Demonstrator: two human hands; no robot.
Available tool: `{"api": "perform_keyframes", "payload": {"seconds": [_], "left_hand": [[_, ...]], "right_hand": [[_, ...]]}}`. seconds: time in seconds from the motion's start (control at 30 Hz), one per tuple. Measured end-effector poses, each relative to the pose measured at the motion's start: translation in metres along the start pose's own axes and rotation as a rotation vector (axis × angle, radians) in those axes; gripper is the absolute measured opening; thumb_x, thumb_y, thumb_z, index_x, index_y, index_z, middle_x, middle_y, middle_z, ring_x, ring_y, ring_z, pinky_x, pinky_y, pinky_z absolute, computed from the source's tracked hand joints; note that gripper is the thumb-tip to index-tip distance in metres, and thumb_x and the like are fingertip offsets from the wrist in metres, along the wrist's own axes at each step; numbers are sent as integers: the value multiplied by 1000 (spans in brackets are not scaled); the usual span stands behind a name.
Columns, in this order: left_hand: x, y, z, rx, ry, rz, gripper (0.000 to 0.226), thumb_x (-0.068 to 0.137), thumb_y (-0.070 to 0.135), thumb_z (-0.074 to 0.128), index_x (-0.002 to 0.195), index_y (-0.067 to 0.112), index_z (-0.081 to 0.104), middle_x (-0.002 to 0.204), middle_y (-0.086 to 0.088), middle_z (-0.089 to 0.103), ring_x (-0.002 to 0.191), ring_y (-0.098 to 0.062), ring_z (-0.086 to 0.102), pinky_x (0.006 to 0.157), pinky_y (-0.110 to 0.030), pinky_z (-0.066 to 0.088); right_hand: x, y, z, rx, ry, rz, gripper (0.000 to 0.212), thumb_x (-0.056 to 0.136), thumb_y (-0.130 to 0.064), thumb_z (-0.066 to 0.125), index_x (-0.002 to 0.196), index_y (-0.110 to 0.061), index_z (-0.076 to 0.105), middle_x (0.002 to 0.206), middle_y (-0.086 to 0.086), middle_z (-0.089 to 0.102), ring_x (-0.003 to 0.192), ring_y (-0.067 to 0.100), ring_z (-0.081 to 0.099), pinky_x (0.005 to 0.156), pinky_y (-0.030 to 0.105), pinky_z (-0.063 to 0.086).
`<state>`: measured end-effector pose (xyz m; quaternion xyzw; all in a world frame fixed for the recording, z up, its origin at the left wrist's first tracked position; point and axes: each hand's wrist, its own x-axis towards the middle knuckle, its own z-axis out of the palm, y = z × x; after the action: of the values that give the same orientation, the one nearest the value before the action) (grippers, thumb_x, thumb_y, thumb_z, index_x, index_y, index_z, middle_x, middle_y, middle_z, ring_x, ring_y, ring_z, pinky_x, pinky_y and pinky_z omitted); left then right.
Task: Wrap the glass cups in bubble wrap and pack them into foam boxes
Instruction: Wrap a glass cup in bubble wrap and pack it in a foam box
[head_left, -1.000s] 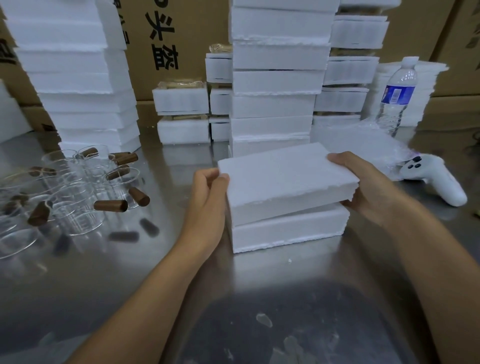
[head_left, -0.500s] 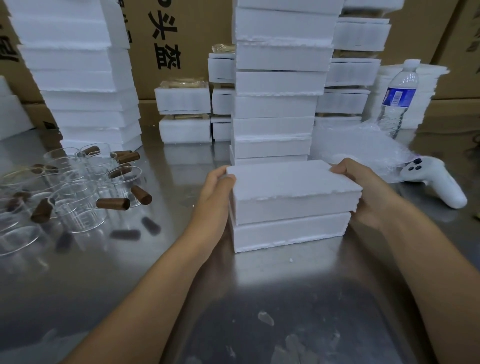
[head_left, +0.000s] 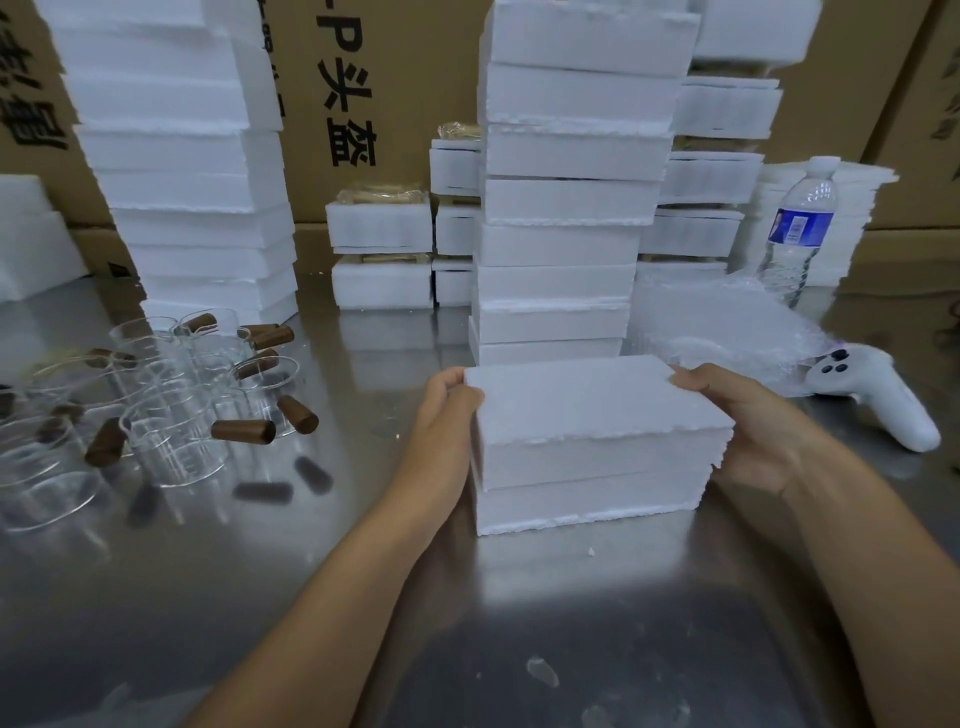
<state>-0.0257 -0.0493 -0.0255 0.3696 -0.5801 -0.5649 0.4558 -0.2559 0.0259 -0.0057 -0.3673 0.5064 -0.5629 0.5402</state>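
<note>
Hands come first: the left hand (head_left: 449, 410) clasps the nine o'clock end of the foam lid (head_left: 582, 400), thumb on its top edge and fingers curled against the side. The right hand (head_left: 753, 431) grips the three o'clock end in the same way. Taking both short ends probably makes it easier to hold the lid level and square it over the foam base (head_left: 587, 501). The base sits on the table (head_left: 260, 582) directly beneath, and the lid looks seated on it, overhanging a little on the right. Whether wrapped cups lie inside is hidden.

At nine o'clock from the box, well apart, the unwrapped glass cups (head_left: 171, 400) with brown handles crowd together, likely staged where the left hand can reach them. The bubble wrap (head_left: 727, 327) lies at one o'clock, just behind the right hand, handy for the next cup. A white controller (head_left: 883, 405) rests at three o'clock, and a water bottle (head_left: 800, 228) stands beyond the wrap. At twelve o'clock a foam stack (head_left: 566, 208) rises just behind the box, and cardboard cartons (head_left: 363, 78) stand behind that.
</note>
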Motion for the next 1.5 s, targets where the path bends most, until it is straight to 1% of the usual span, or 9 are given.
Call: {"api": "perform_keyframes", "payload": {"seconds": [0.23, 0.33, 0.43, 0.53, 0.8, 0.87, 1.07, 1.2, 1.5], "left_hand": [[4, 4, -6, -34, 25, -74, 27, 96, 20, 46, 121, 33, 44, 119, -3, 56, 109, -19, 56, 99, -35, 43], [1, 13, -10, 23, 91, 21, 39, 97, 15, 47, 133, 27, 39, 119, 2, 53, 105, -14, 54, 86, -25, 41], [-12, 37, -19, 222, 245, 333, 30, 96, 23, 49, 122, 35, 45, 121, 14, 52, 113, -3, 49, 86, -19, 39], [-37, 64, -19, 556, 94, 614, 26, 85, 47, 47, 111, 45, 46, 104, 25, 55, 103, 8, 51, 79, -8, 37], [-38, 22, -7, 1474, -62, 659, 66, 95, 32, 52, 145, 32, 8, 149, 7, 9, 135, -18, 10, 110, -28, 12], [-26, 18, -8, 1477, -15, 652, 63, 96, 28, 51, 146, 31, 12, 149, 5, 13, 135, -18, 14, 109, -26, 16], [12, 21, -26, 1399, -21, 604, 61, 90, 28, 62, 141, 36, 28, 146, 10, 27, 132, -12, 25, 96, -22, 31], [28, 22, -41, 1359, -14, 592, 60, 87, 29, 66, 138, 37, 34, 142, 14, 33, 130, -8, 30, 96, -20, 32], [43, 16, -45, 1404, 64, 591, 59, 86, 33, 66, 135, 37, 34, 137, 12, 34, 124, -12, 34, 92, -24, 39]], "right_hand": [[2, 5, 6, 73, 25, -69, 19, 70, -25, 59, 67, -21, 77, 72, 1, 71, 60, 14, 67, 54, 20, 53], [4, 10, 16, 75, 82, -109, 26, 70, -25, 61, 91, -15, 74, 84, 6, 72, 70, 18, 68, 59, 22, 53], [9, 15, 33, 38, 152, -139, 53, 70, -22, 65, 120, -5, 59, 106, 14, 65, 87, 32, 53, 69, 33, 41], [14, 21, 51, -30, 213, -192, 37, 83, -18, 63, 119, -10, 60, 109, 12, 68, 96, 28, 62, 74, 33, 46], [14, 41, 81, -174, 293, -363, 27, 98, -34, 43, 94, -34, 69, 90, -22, 71, 85, -8, 64, 69, 12, 49], [15, 40, 81, -193, 327, -349, 30, 99, -32, 40, 97, -29, 70, 97, -16, 72, 94, -2, 64, 80, 21, 50], [21, 51, 83, -307, 290, -391, 26, 96, -15, 47, 90, -17, 72, 87, -7, 74, 78, 2, 68, 58, 7, 45], [26, 58, 83, -508, 147, -410, 27, 90, -9, 55, 106, -27, 67, 101, -13, 71, 94, 1, 65, 86, 19, 49], [32, 66, 81, -710, 113, -450, 31, 88, -16, 59, 102, -44, 58, 101, -24, 64, 97, -17, 54, 78, -4, 34]]}}
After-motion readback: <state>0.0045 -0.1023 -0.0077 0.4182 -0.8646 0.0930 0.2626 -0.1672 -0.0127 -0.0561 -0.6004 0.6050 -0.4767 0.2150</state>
